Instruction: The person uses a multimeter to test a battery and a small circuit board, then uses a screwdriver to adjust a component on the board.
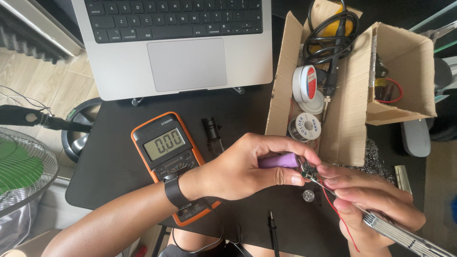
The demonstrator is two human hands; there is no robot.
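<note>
Black tabletop (119,157) fills most of the view, with pale wood flooring at the left and a green-bladed fan (21,173) behind a wire guard at the left edge. Across the top sits a silver laptop (190,62), its keyboard and trackpad facing down the frame. To the right stands an open cardboard box (347,95) holding a coiled black cable, a soldering iron and two spools of solder (305,126). An orange-cased digital multimeter (166,152) lies near the table's middle, its lower end hidden under the left wrist, which wears a black watch strap (173,191). A black test probe (273,233) lies at the near edge.

Left hand (247,166) is curled around a purple cylindrical battery cell (278,161), thumb and fingers closed on it above the table, just in front of the box. Right hand (366,195) pinches metal tweezers (404,234) between closed fingers, their tips meeting the cell's end, where a thin red wire (340,214) trails down.
</note>
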